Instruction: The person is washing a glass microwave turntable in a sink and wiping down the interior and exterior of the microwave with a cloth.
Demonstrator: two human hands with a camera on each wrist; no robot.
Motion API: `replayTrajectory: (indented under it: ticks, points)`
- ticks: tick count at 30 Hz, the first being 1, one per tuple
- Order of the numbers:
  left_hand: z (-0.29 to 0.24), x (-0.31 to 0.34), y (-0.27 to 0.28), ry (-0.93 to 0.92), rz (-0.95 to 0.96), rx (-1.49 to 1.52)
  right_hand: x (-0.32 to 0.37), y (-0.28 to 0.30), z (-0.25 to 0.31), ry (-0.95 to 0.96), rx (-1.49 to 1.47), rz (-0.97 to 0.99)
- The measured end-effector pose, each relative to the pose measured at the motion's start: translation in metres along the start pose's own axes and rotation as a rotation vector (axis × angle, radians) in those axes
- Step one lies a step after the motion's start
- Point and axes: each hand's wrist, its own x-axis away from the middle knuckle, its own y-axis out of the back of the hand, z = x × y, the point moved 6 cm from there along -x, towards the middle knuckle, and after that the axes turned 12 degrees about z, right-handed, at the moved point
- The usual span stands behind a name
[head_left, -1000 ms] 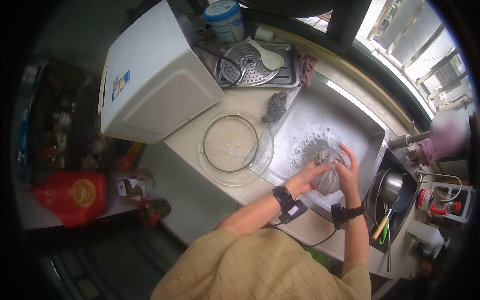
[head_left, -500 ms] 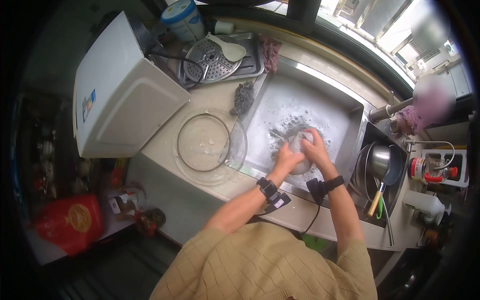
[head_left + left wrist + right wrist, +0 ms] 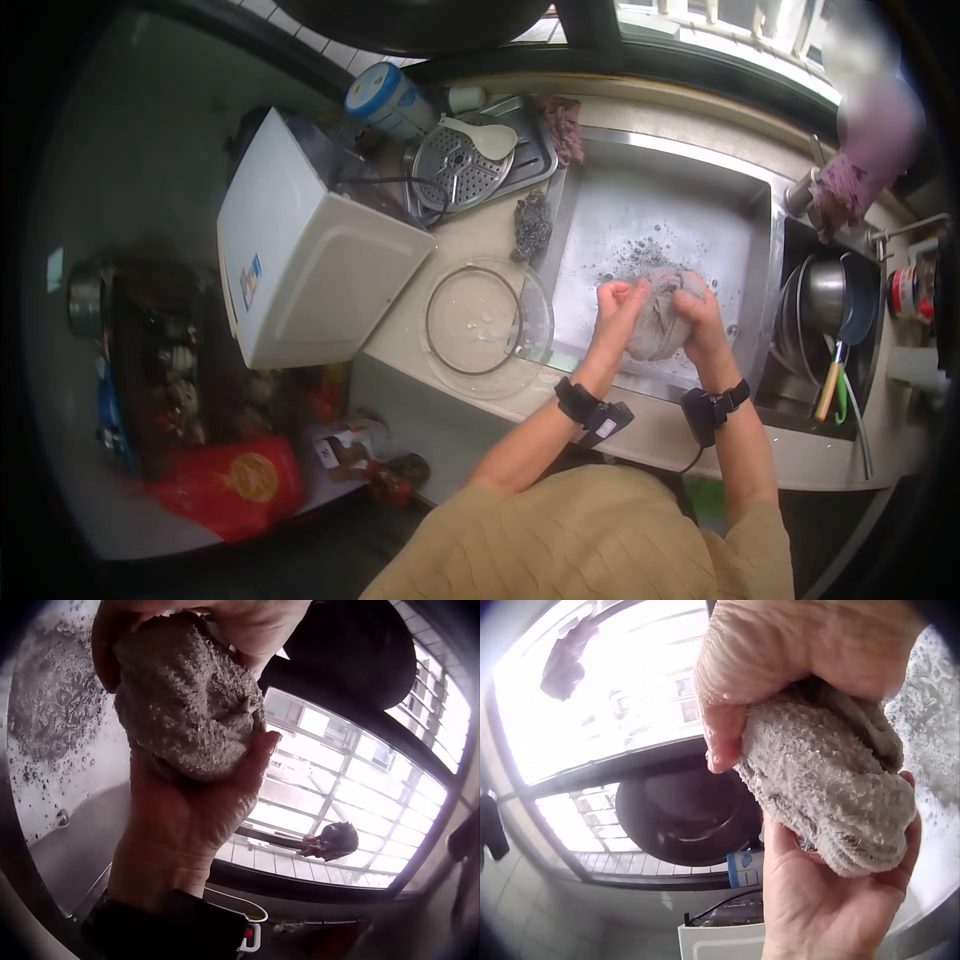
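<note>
A wet, bunched grey cloth [image 3: 657,325] is held over the sink [image 3: 665,190] between both hands. My left hand [image 3: 617,320] grips its left side and my right hand [image 3: 706,325] its right side, thumb on top. In the left wrist view, the cloth [image 3: 187,697] lies between my left hand [image 3: 255,626] above and my right hand [image 3: 180,810] below, whose fingers curl round it. The right wrist view shows the folded cloth [image 3: 825,780] under my right hand [image 3: 802,652], with my left hand [image 3: 825,907] beneath; some fingers are hidden.
Dark, sudsy water spots the sink floor. On the counter to the left are a glass bowl [image 3: 475,320], a dark scrubber [image 3: 531,226], a metal tray [image 3: 540,150] and a white appliance [image 3: 320,260]. Pans [image 3: 825,295] stand in the right-hand basin, near the faucet [image 3: 800,195].
The head view has shifted and turned. Both hands keep hold of the cloth, its shape and the finger positions having changed slightly.
</note>
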Motion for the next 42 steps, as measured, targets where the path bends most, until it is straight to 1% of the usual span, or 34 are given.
replayTrajectory:
  ticks: [1, 3, 4, 5, 6, 7, 8, 9, 10, 11, 12, 14, 15, 16, 17, 19, 20, 21, 23, 24, 25, 26, 27, 28, 29, 30, 31, 33, 35, 37, 38, 39, 41, 42]
  points:
    - [-0.010, 0.008, -0.003, 0.011, 0.005, -0.030, 0.002, -0.007, 0.004, 0.014, -0.026, -0.011]
    - [-0.011, 0.028, -0.032, 0.268, 0.271, 0.573, 0.006, -0.020, 0.023, 0.204, 0.184, -0.115]
    - [-0.013, 0.031, -0.041, 0.262, 0.340, 0.715, 0.007, -0.027, 0.022, 0.212, 0.157, -0.122]
    - [-0.006, 0.026, -0.038, 0.272, 0.332, 0.690, 0.009, -0.032, 0.020, 0.245, 0.025, -0.157]
    - [-0.007, 0.018, -0.034, 0.195, 0.286, 0.722, 0.011, -0.033, 0.016, 0.280, -0.107, -0.193]
    - [-0.009, 0.013, -0.028, 0.114, 0.242, 0.755, 0.013, -0.031, 0.012, 0.291, -0.127, -0.200]
    - [-0.010, 0.011, -0.022, -0.015, 0.177, 0.718, 0.014, -0.025, 0.004, 0.253, -0.212, -0.225]
    - [-0.007, 0.009, -0.022, -0.011, 0.174, 0.702, 0.015, -0.021, -0.004, 0.211, -0.297, -0.246]
    - [-0.005, 0.007, -0.019, -0.067, 0.113, 0.629, 0.016, -0.015, -0.011, 0.211, -0.379, -0.314]
    - [-0.005, 0.006, -0.013, -0.125, 0.053, 0.557, 0.016, -0.014, -0.014, 0.211, -0.389, -0.310]
    - [-0.015, 0.012, -0.020, -0.128, -0.028, 0.514, 0.016, -0.010, -0.019, 0.208, -0.460, -0.366]
    - [-0.021, 0.015, -0.028, -0.151, -0.027, 0.436, 0.015, -0.004, -0.025, 0.202, -0.550, -0.446]
    - [-0.023, 0.014, -0.032, -0.170, -0.025, 0.371, 0.014, -0.003, -0.024, 0.202, -0.557, -0.441]
    - [-0.029, 0.015, -0.035, -0.252, -0.059, 0.296, 0.013, -0.003, -0.027, 0.168, -0.620, -0.439]
    - [-0.029, 0.014, -0.037, -0.255, -0.062, 0.293, 0.012, -0.003, -0.030, 0.133, -0.681, -0.437]
    - [-0.054, 0.022, -0.046, -0.497, -0.130, -0.411, 0.008, 0.002, -0.033, 0.101, -0.714, -0.410]
    - [-0.063, 0.026, -0.053, -0.616, -0.123, -0.546, 0.007, 0.003, -0.037, 0.068, -0.745, -0.388]
    - [-0.065, 0.026, -0.053, -0.620, -0.130, -0.549, 0.007, 0.006, -0.037, 0.065, -0.746, -0.381]
    - [-0.068, 0.030, -0.063, -0.693, -0.036, -0.677, 0.006, 0.005, -0.035, 0.023, -0.727, -0.241]
    - [-0.069, 0.033, -0.064, -0.707, -0.035, -0.697, 0.007, 0.006, -0.031, 0.020, -0.725, -0.240]
    - [-0.069, 0.035, -0.065, -0.707, -0.038, -0.694, 0.009, 0.005, -0.030, -0.048, -0.700, -0.213]
    - [-0.071, 0.039, -0.069, -0.757, 0.015, -0.725, 0.010, 0.005, -0.028, -0.114, -0.673, -0.185]
    - [-0.073, 0.042, -0.074, -0.807, 0.068, -0.755, 0.012, 0.007, -0.025, -0.115, -0.670, -0.183]
    - [-0.076, 0.045, -0.075, -0.812, 0.063, -0.753, 0.015, 0.007, -0.024, -0.174, -0.638, -0.157]
    - [-0.080, 0.049, -0.081, -0.859, 0.123, -0.792, 0.018, 0.005, -0.022, -0.234, -0.605, -0.127]
    - [-0.084, 0.053, -0.086, -0.907, 0.181, -0.833, 0.020, 0.001, -0.016, -0.268, -0.599, -0.140]
    - [-0.086, 0.056, -0.085, -0.917, 0.163, -0.834, 0.022, 0.001, -0.013, -0.274, -0.590, -0.124]
    - [-0.087, 0.063, -0.092, -0.990, 0.256, -0.863, 0.026, 0.000, -0.014, -0.378, -0.618, -0.032]
    - [-0.091, 0.071, -0.095, -1.048, 0.249, -0.858, 0.028, 0.000, -0.011, -0.404, -0.562, -0.040]
    - [-0.092, 0.081, -0.101, -1.151, 0.329, -0.877, 0.026, 0.007, -0.007, -0.384, -0.420, 0.061]
    - [-0.093, 0.086, -0.103, -1.188, 0.331, -0.882, 0.026, 0.007, -0.003, -0.405, -0.299, 0.073]
    - [-0.092, 0.088, -0.102, -1.193, 0.323, -0.879, 0.024, 0.006, 0.004, -0.407, -0.291, 0.077]
    - [-0.089, 0.098, -0.105, -1.298, 0.379, -0.930, 0.021, -0.003, 0.016, -0.448, -0.056, 0.233]
    - [-0.088, 0.101, -0.107, -1.346, 0.370, -0.963, 0.019, -0.006, 0.023, -0.448, -0.050, 0.236]
